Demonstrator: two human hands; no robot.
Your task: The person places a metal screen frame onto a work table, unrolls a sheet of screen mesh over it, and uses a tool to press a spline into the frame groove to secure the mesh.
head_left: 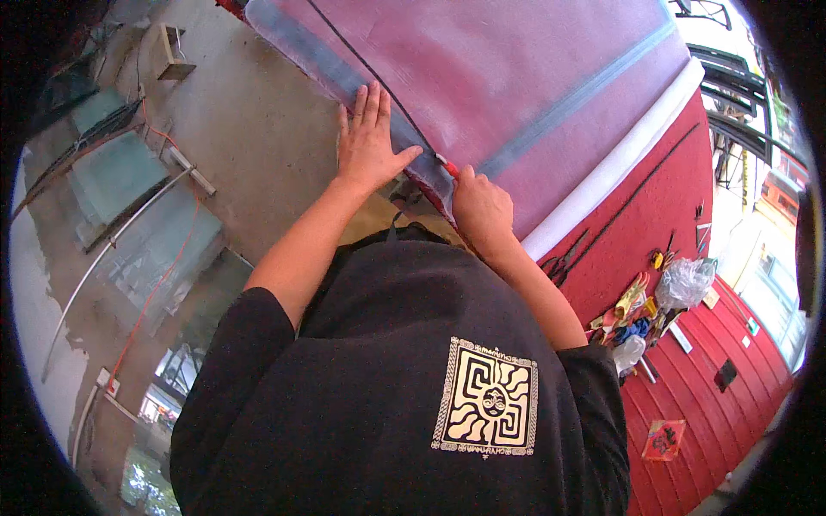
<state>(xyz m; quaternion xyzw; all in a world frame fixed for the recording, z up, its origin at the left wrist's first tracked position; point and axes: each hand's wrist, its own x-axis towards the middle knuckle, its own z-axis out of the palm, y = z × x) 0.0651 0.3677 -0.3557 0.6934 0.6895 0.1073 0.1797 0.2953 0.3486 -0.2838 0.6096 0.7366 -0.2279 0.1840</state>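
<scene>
red tool point(451, 168), one, in right hand point(483, 205)

A translucent sheet point(525, 95) is lying spread out, looking pinkish-violet, with blue-grey bands running along its left edge and across its right part. A thin dark strip point(370, 70) is running diagonally over it, near that left edge. A small red tool point(451, 168) is slanting at the strip's lower end, its pale tip pointing up and left, its rear hidden.
</scene>
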